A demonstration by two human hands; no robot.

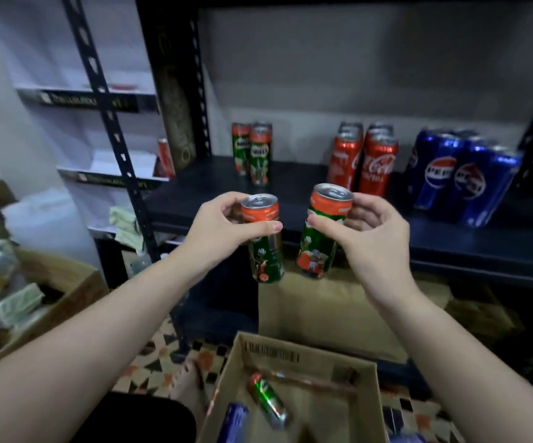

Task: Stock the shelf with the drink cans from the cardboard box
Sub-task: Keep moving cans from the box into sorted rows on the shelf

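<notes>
Hands are up in front of me, and each one holds a slim green Milo can. My left hand (223,223) has its grip wrapped tight around the left Milo can (265,241), near the top. My right hand (370,233) has its grip clamped on the right Milo can (321,231), which tilts a little. Both cans hang in the air just in front of the dark shelf (290,187). On the shelf stand two Milo cans (254,153), red Coca-Cola cans (362,158) and blue Pepsi cans (460,175). Down below, the cardboard box (303,356) is open, and one more Milo can (268,401) lies on its side in it.
</notes>
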